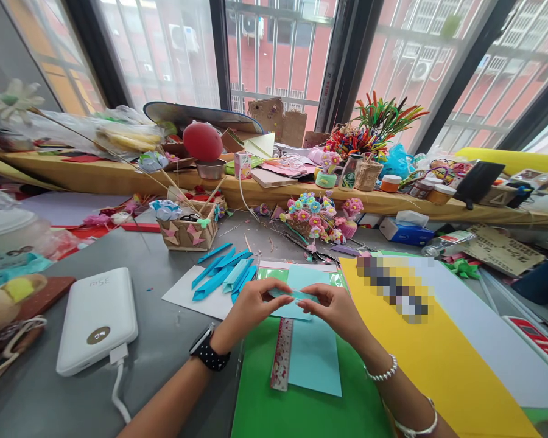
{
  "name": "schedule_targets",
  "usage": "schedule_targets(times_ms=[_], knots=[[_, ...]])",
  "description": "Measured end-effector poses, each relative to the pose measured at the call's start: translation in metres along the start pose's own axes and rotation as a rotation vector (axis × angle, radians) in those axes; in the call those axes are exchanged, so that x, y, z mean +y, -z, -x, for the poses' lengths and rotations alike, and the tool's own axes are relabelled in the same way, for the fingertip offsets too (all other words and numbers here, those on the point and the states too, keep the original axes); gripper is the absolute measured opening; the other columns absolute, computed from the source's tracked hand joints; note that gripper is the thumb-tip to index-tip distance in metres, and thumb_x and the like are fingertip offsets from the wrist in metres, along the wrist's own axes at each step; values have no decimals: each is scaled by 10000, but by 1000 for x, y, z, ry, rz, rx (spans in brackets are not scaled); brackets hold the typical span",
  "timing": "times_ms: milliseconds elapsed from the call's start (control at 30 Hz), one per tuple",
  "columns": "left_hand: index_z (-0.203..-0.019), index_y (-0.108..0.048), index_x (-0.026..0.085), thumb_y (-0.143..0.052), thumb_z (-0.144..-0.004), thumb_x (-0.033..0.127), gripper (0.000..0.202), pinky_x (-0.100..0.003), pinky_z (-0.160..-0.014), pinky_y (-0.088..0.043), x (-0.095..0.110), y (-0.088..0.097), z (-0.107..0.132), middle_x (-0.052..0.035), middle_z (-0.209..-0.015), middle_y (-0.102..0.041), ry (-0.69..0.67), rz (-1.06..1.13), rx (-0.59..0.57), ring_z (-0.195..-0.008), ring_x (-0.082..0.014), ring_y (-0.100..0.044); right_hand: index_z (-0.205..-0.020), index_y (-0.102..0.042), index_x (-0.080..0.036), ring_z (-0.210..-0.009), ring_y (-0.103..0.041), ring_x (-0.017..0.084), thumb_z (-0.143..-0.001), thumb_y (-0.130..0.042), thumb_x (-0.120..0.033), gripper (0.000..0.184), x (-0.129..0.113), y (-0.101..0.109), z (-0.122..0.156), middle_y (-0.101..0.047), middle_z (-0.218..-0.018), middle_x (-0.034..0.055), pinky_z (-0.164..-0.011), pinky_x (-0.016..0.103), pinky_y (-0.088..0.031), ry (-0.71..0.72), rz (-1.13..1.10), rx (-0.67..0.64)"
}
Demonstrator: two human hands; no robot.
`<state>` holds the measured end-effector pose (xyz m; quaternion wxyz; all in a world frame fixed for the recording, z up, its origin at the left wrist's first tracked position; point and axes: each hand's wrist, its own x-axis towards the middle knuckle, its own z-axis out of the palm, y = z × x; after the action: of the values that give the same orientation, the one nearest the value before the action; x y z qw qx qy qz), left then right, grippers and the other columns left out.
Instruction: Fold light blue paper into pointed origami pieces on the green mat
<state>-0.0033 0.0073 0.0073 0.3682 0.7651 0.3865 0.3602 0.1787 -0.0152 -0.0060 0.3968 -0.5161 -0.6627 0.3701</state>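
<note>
My left hand (251, 307) and my right hand (333, 307) both pinch a narrow folded strip of light blue paper (295, 295), held just above the table between them. Under it lies a light blue paper sheet (315, 359) with a patterned ruler (282, 356) along its left edge, on a green sheet (301, 407). Several folded blue paper strips (226, 275) lie on a white sheet (187, 295) just beyond my left hand. My left wrist wears a black watch, my right wrist beaded bracelets.
A white power bank (98, 319) with a cable lies at the left. A yellow sheet (420, 359) lies at the right. A small basket (189, 231), paper flower pots (315, 222), a tissue box (404, 231) and a cluttered wooden shelf (119, 176) stand behind.
</note>
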Motion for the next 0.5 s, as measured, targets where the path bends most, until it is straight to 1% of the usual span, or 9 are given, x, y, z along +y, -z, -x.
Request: schedule_targets(times_ms=[100, 200, 333, 400, 500], knots=[[-876, -611, 174, -606, -685, 296, 226, -232, -654, -476, -1, 1, 0, -43, -899, -632, 7, 71, 8, -807, -163, -581, -797, -638, -141, -528, -608, 158, -667, -600, -419, 309, 2, 0, 0, -647, -607, 41, -492, 246, -477, -11, -77, -17], [-815, -632, 167, -597, -695, 285, 172, -245, -675, -473, -2, 1, 0, -47, -857, -633, -19, 102, -1, -809, -166, -579, -776, -637, -145, -533, -617, 161, -675, -593, -413, 290, 1, 0, 0, -652, -624, 44, -493, 243, -481, 8, -98, -23], [-733, -647, 158, -589, -705, 266, 126, -261, -695, -469, -2, 1, -1, -55, -838, -637, -25, 202, 2, -815, -172, -580, -773, -634, -158, -540, -618, 154, -687, -595, -387, 248, -4, -1, 1, -647, -652, 34, -494, 234, -478, 74, -50, 29], [-733, -648, 156, -593, -701, 260, 122, -262, -686, -470, -1, 0, -1, -57, -831, -639, -4, 242, 17, -799, -173, -583, -763, -635, -165, -540, -614, 150, -702, -591, -368, 217, -7, -1, 3, -648, -668, 34, -501, 234, -475, 121, 1, 60], [-728, -646, 150, -604, -686, 243, 110, -255, -652, -472, 0, -3, -1, -47, -772, -643, 53, 287, 59, -737, -163, -589, -743, -640, -179, -541, -609, 149, -723, -576, -347, 180, -10, -2, 4, -653, -665, 33, -507, 236, -468, 176, 82, 99]])
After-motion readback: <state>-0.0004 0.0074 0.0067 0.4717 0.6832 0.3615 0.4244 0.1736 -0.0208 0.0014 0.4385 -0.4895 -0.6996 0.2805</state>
